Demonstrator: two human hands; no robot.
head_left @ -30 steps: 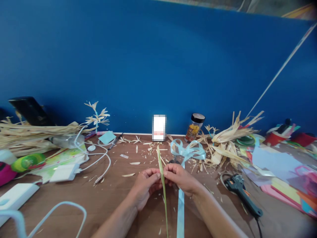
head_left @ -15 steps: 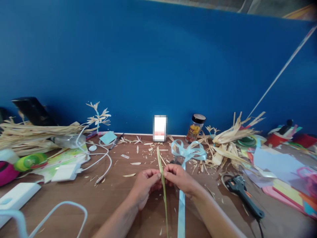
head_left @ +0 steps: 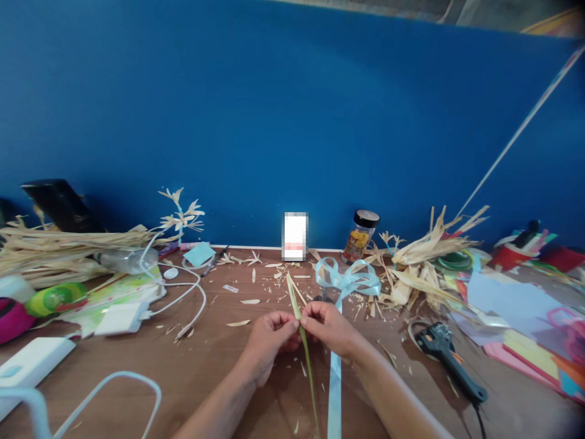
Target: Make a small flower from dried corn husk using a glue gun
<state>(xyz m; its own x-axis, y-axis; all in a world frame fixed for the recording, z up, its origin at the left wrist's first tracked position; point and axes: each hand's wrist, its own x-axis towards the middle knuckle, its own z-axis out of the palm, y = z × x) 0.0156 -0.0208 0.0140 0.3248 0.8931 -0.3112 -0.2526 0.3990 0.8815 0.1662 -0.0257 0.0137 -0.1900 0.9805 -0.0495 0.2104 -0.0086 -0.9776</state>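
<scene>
Since so slender a piece would likely twist under one grip, the left hand [head_left: 270, 340] and right hand [head_left: 333, 329] both pinch the green husk strip [head_left: 293, 297], side by side, at the frame's lower centre above the surface [head_left: 219, 360].

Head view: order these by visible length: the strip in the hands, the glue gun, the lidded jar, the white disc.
1. Strip, cut off by the bottom edge
2. Glue gun
3. Lidded jar
4. White disc
Apparent length only; the jar stands farther back.
</scene>
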